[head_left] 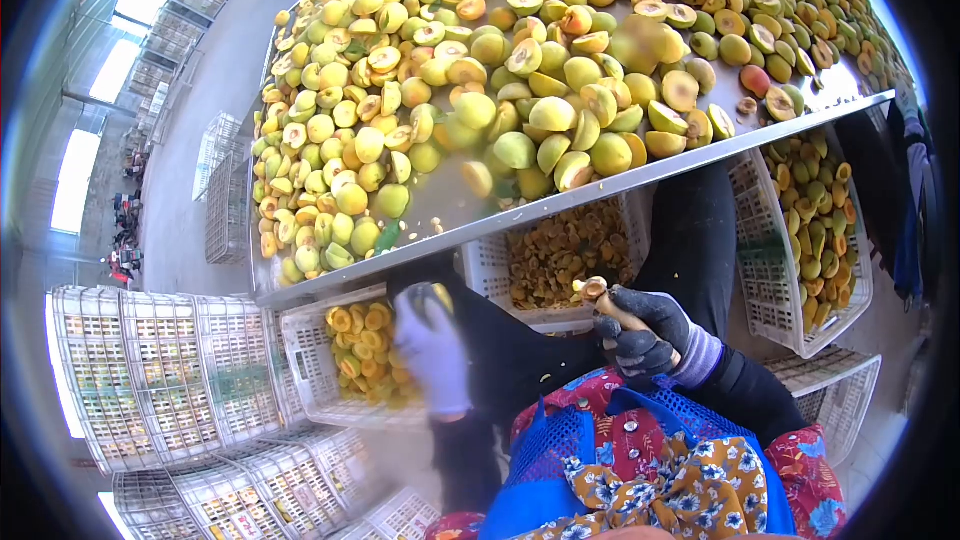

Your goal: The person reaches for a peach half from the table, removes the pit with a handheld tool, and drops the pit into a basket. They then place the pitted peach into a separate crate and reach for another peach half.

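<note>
My left hand (pixel 432 348), in a lilac and dark glove, is blurred by motion beside the crate of pitted peach halves. At its fingertips shows a yellow-green peach half (pixel 441 296), partly covered by the fingers. My right hand (pixel 650 332), gloved the same way, is closed around the wooden handle of a pitting tool (pixel 625 316). A brownish piece of pit or flesh (pixel 593 288) sits at the tool's head. Above both hands, many halved peaches (pixel 552 114) are heaped on a metal table (pixel 440 202).
A crate (pixel 325 400) holding pitted halves (pixel 365 340) stands at left. Below the table edge, another crate (pixel 488 275) contains pits and scraps (pixel 565 255). A third crate (pixel 765 260) of halves (pixel 815 230) is at right. Stacked crates (pixel 165 370) fill the left side.
</note>
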### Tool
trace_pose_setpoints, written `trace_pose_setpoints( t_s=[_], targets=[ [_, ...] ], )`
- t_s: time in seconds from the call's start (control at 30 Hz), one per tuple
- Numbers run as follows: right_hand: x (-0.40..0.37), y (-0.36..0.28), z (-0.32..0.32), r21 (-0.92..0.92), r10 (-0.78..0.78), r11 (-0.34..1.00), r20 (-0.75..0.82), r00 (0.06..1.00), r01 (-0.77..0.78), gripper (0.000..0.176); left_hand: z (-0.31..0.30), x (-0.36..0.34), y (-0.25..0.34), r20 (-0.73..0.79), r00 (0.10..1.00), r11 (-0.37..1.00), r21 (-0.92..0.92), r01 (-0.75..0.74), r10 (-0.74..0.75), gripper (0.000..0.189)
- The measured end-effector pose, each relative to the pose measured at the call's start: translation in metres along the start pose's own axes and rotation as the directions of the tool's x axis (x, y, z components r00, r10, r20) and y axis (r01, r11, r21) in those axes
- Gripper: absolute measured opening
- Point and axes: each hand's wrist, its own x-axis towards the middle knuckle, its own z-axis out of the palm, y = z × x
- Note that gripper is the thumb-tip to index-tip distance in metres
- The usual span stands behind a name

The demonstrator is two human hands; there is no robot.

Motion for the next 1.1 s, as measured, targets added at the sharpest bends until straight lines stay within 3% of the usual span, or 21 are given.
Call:
trace_pose_setpoints(
  t_s=[0.03, 0.07, 0.1, 0.17, 0.23, 0.3, 0.37, 0.4, 0.47, 0.5, 0.57, 0.6, 0.63, 0.7, 0.73, 0.77, 0.8, 0.87, 0.93, 0.97, 1.1],
  targets=[
    [0.000, -0.009, -0.011, -0.031, 0.012, 0.999, -0.001, 1.000, -0.012, 0.044, -0.010, 0.009, -0.028, -0.097, 0.993, 0.907, 0.422, -0.016, 0.062, 0.036],
    [0.002, -0.011, -0.014, -0.062, -0.001, 0.998, -0.050, 0.999, -0.002, 0.044, -0.026, 0.022, -0.030, -0.064, 0.998, 0.643, 0.765, 0.044, 0.007, 0.042],
    [0.003, -0.013, -0.014, -0.093, -0.012, 0.996, -0.103, 0.995, 0.003, 0.043, -0.026, 0.034, -0.039, -0.171, 0.983, 0.497, 0.860, 0.113, 0.072, 0.043],
    [0.009, -0.017, -0.015, -0.161, -0.012, 0.987, -0.164, 0.986, -0.015, 0.041, -0.022, 0.070, -0.018, -0.130, 0.970, 0.692, 0.720, -0.049, 0.204, 0.045],
    [0.015, -0.015, -0.015, -0.232, -0.065, 0.973, -0.199, 0.978, 0.017, 0.041, 0.010, 0.107, 0.009, 0.062, 0.926, 0.878, 0.301, -0.372, 0.372, 0.049],
    [0.016, -0.016, -0.010, -0.278, -0.102, 0.960, -0.230, 0.968, 0.035, 0.041, 0.049, 0.128, 0.042, 0.293, 0.844, 0.796, 0.299, -0.527, 0.449, 0.055],
    [0.010, -0.021, -0.009, -0.256, -0.087, 0.965, -0.147, 0.985, 0.047, 0.041, 0.094, 0.151, 0.024, 0.471, 0.681, 0.661, 0.239, -0.711, 0.562, 0.058],
    [0.006, -0.025, -0.007, -0.247, -0.080, 0.968, -0.105, 0.991, 0.052, 0.041, 0.092, 0.150, 0.030, 0.508, 0.700, 0.772, 0.101, -0.627, 0.502, 0.057],
    [0.001, -0.030, 0.002, -0.393, -0.277, 0.910, -0.331, 0.902, 0.135, 0.034, 0.087, 0.145, 0.042, 0.603, 0.697, 0.914, -0.158, -0.373, 0.388, 0.056],
    [0.002, -0.035, -0.014, -0.881, -0.518, 0.463, -0.183, 0.836, 0.093, 0.030, 0.088, 0.133, 0.039, 0.445, 0.802, 0.916, -0.167, -0.363, 0.399, 0.053],
    [0.004, -0.038, -0.015, -0.990, -0.598, 0.141, -0.064, 0.799, 0.026, 0.025, 0.086, 0.113, 0.031, 0.310, 0.865, 0.877, -0.407, -0.255, 0.395, 0.049],
    [0.003, -0.030, 0.011, -0.888, -0.537, 0.454, -0.210, 0.817, 0.070, 0.023, 0.087, 0.102, 0.027, 0.250, 0.895, 0.831, -0.521, -0.196, 0.369, 0.047],
    [0.004, -0.024, 0.026, -0.685, -0.431, 0.722, -0.332, 0.839, 0.100, 0.021, 0.077, 0.087, 0.036, 0.340, 0.887, 0.722, -0.692, 0.010, 0.312, 0.038],
    [0.014, -0.021, 0.023, -0.995, -0.624, 0.073, 0.012, 0.781, 0.073, 0.029, 0.044, 0.061, 0.060, 0.551, 0.808, 0.679, -0.676, 0.286, 0.208, 0.036],
    [0.016, -0.015, 0.031, -0.994, -0.650, 0.103, -0.042, 0.759, 0.034, 0.029, 0.036, 0.051, 0.065, 0.647, 0.743, 0.647, -0.643, 0.411, 0.170, 0.035],
    [0.020, -0.007, 0.042, -0.991, -0.674, 0.135, -0.095, 0.733, -0.004, 0.029, 0.048, 0.035, 0.058, 0.596, 0.787, 0.524, -0.728, 0.443, 0.162, 0.042],
    [0.021, -0.011, 0.024, -0.964, -0.686, -0.252, 0.113, 0.718, -0.089, 0.027, 0.059, 0.028, 0.046, 0.670, 0.727, 0.440, -0.703, 0.559, 0.147, 0.048],
    [0.026, 0.002, 0.035, -0.693, -0.567, -0.706, 0.433, 0.701, -0.144, 0.026, 0.063, 0.008, 0.053, 0.699, 0.713, 0.456, -0.654, 0.604, 0.060, 0.056],
    [0.028, 0.015, 0.039, -0.717, -0.684, -0.583, 0.180, 0.707, -0.381, 0.026, 0.057, -0.003, 0.057, 0.698, 0.695, 0.405, -0.694, 0.596, 0.174, 0.054],
    [0.028, 0.019, 0.048, -0.617, -0.579, -0.715, 0.259, 0.773, -0.328, 0.029, 0.058, -0.012, 0.063, 0.665, 0.721, 0.397, -0.725, 0.563, 0.192, 0.052],
    [0.033, 0.028, 0.034, -0.703, -0.677, -0.605, 0.208, 0.706, -0.374, 0.030, 0.065, -0.029, 0.049, 0.658, 0.730, 0.336, -0.740, 0.583, 0.183, 0.051]
  ],
)
